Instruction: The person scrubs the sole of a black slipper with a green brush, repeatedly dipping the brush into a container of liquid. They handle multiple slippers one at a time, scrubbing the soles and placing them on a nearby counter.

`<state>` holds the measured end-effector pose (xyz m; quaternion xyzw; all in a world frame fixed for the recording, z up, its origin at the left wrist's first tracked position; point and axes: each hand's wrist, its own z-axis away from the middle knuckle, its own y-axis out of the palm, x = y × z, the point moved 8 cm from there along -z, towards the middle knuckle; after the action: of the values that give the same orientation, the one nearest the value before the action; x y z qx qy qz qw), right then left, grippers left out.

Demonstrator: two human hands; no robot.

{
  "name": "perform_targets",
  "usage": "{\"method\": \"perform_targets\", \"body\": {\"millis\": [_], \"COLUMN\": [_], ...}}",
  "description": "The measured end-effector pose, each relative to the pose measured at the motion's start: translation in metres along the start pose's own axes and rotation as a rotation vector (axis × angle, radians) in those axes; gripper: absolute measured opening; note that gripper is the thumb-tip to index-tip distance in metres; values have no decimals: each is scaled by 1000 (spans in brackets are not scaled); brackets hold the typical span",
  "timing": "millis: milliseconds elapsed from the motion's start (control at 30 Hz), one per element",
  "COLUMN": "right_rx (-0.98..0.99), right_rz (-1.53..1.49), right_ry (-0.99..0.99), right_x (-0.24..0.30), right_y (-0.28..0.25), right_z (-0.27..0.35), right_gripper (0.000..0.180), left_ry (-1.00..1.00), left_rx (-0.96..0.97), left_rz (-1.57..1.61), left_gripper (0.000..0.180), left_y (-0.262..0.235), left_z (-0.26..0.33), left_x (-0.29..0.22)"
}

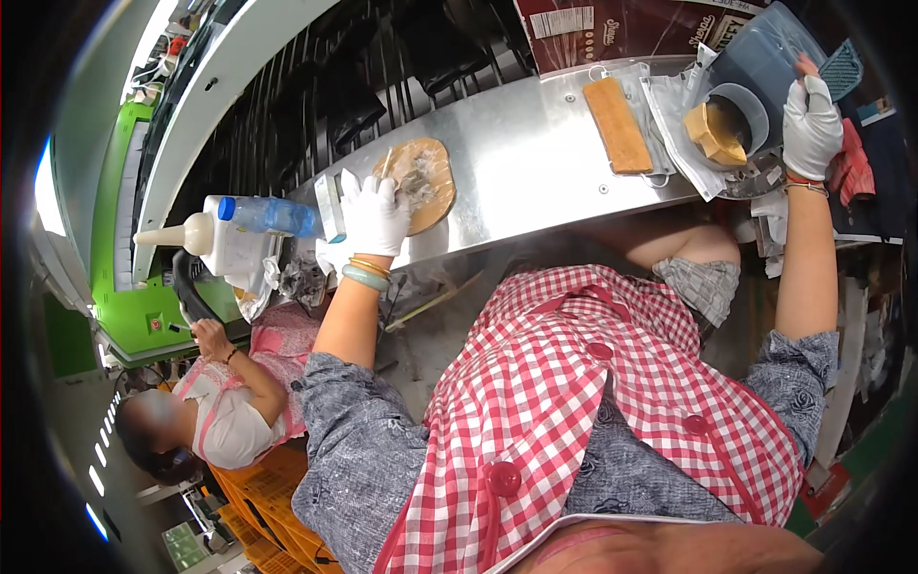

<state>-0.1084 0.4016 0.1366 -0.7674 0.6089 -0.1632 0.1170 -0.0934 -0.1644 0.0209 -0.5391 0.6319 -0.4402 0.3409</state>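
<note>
My left hand (376, 218), in a white glove, is at the left edge of a round tan pad (435, 182) with whitish residue on it. Its fingers are bent and partly closed; what they hold is hidden. Right beside it stands a silvery rectangular block (330, 209). My right hand (813, 134), also gloved, is raised at the far right, by the edge of a translucent blue-grey plastic bin (765, 53). Bare fingertips show past the glove, and the fingers are drawn together; anything in them is too small to make out.
A white tub (755, 105) with a tan folded piece (715, 134) sits near the bin. An orange-brown slab (618, 124) lies on the metal bench (516, 163). At left are a blue-capped bottle (273, 216) and a white nozzle bottle (206, 234). Another person (229, 402) works beyond.
</note>
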Motion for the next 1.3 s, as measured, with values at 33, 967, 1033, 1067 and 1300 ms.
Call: {"method": "perform_targets", "body": {"millis": [33, 967, 1033, 1067, 1300], "right_rx": [12, 27, 63, 52, 55], "right_rz": [11, 299, 287, 239, 61], "right_ry": [0, -22, 81, 89, 123], "right_x": [2, 25, 23, 25, 33], "right_y": [-2, -20, -21, -24, -39], "right_z": [-2, -4, -1, -3, -7], "right_gripper": [19, 13, 23, 23, 21], "left_ry": [7, -39, 91, 161, 383], "left_rx": [-19, -254, -380, -442, -633], "left_rz": [6, 454, 542, 479, 198], "left_gripper": [18, 26, 29, 30, 38], "left_y": [-2, -107, -143, -165, -234], "left_z": [1, -40, -71, -89, -259], "left_x": [-3, -22, -47, -67, -146]}}
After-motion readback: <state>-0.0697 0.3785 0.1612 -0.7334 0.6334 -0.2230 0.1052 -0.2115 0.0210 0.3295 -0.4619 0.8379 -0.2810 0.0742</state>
